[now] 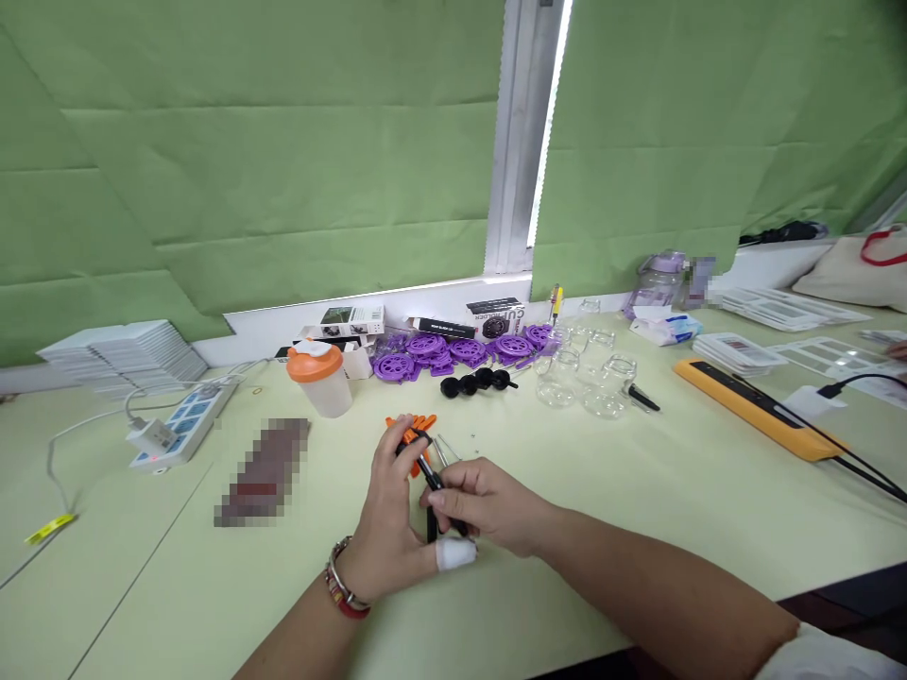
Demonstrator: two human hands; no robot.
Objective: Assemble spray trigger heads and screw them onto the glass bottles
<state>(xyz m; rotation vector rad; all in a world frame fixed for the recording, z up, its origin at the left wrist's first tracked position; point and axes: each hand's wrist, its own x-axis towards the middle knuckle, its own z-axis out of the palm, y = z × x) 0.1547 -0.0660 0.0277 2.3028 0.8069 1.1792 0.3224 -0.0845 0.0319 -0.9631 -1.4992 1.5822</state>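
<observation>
A slim black rod-shaped piece (pixel 434 479) with a shiny section slants between my two hands above the table. The fingers of my left hand (pixel 386 529) are bent over its upper end, while the thumb, wrapped in white, stretches out below. Lower down, my right hand (pixel 486 501) pinches the piece between thumb and fingers. A second dark bar (pixel 432 525) shows beneath; whether it joins the first I cannot tell. Just beyond my left fingertips lie flat orange parts (pixel 423 422), partly hidden by that hand. Thin metal pins (pixel 445 448) rest beside them.
Purple wheel-patterned parts (pixel 468 350), a row of black round pieces (pixel 476 382) and clear jars (pixel 559 382) stand at the back. An orange-lidded cup (pixel 327 389) and a power strip (pixel 188 425) are on the left. On the right lies an orange power strip (pixel 755 408) with cables.
</observation>
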